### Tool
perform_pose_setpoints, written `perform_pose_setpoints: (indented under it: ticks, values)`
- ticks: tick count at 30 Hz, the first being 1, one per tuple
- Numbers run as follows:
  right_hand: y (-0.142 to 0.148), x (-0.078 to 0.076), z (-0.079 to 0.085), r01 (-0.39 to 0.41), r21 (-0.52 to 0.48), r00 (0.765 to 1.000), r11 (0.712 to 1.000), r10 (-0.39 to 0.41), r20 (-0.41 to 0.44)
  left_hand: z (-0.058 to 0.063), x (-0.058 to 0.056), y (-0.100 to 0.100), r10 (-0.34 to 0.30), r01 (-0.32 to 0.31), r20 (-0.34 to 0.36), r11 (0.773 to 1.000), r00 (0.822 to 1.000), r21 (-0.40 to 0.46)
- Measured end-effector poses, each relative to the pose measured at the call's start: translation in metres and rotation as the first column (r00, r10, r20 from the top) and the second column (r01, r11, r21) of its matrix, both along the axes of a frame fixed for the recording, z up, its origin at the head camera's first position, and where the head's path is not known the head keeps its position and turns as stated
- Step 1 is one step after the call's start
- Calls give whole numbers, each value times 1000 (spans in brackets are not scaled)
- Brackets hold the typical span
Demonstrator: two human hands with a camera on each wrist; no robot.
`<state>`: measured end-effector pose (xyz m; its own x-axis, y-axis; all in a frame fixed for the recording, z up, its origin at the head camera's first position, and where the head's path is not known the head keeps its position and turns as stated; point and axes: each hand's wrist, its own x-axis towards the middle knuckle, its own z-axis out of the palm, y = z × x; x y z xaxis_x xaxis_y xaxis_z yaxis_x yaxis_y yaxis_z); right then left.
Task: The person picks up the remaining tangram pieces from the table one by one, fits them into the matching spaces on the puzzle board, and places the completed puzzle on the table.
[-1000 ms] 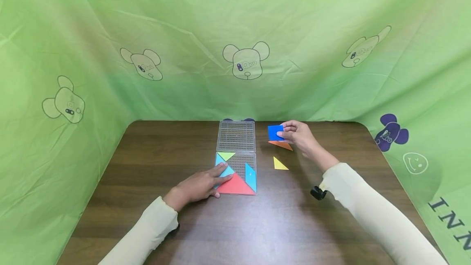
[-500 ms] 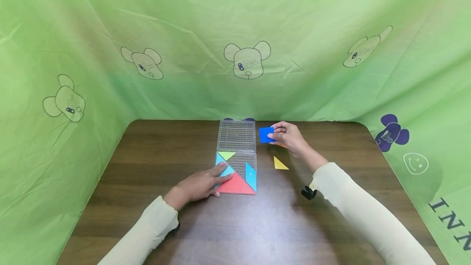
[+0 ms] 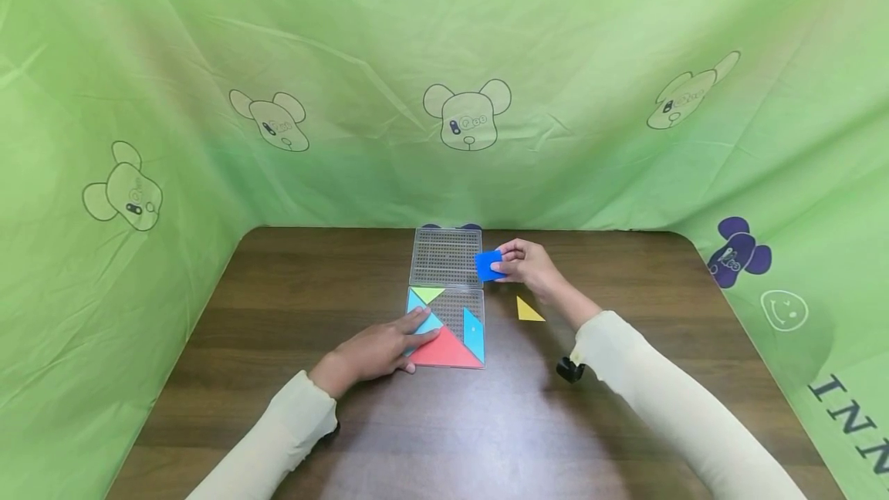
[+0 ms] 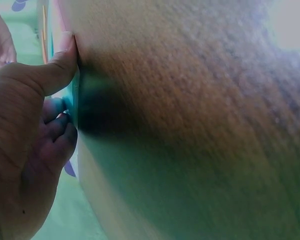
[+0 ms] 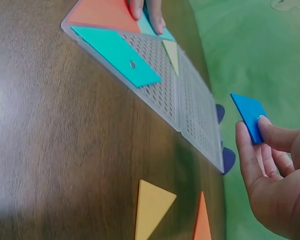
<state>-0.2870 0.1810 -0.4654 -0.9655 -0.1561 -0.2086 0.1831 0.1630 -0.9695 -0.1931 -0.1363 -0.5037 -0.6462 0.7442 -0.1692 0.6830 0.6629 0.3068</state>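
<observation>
Right hand (image 5: 285, 187) pinches blue piece (image 5: 248, 116); yellow triangle (image 5: 151, 206) on table (image 5: 80, 145) (orange piece (image 5: 202, 222) near).

Curtained-off booth, bldg type unclear: brown wood-look table (image 3: 292, 284) w/ green cartoon-print cloth (image 3: 361, 37) behind & L/R of table

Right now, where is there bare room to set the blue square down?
Bare: the far panel, the gap between green triangle and blue parallelogram, and the table left of the far panel. Crowded: the near panel around the left hand, cyan triangle and red triangle.
</observation>
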Motion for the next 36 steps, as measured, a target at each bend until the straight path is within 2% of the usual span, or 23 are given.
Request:
perform_pose_setpoints:
  ticks: [9,15,22,26,32,36]
  values:
    - [-16,2,-3,-8,-2,1000,1000,8,19,0,1,1,23,-23,25,999,999,-22]
    - [-27,3,-5,-37,43,999,998,37,14,1,0,1,33,-32,42,999,999,-28]
    - [-40,4,-13,-81,47,997,996,80,22,1,-1,2,27,-26,35,999,999,-27]
    - [-48,7,-17,-96,116,995,989,95,11,1,-2,2,17,-17,24,999,1000,-31]
    - [-61,12,-20,-118,265,992,957,124,-4,1,-2,1,20,-19,33,999,999,-37]
    - [-69,13,-22,-114,308,992,945,123,-10,1,-2,1,19,-18,40,999,999,-33]
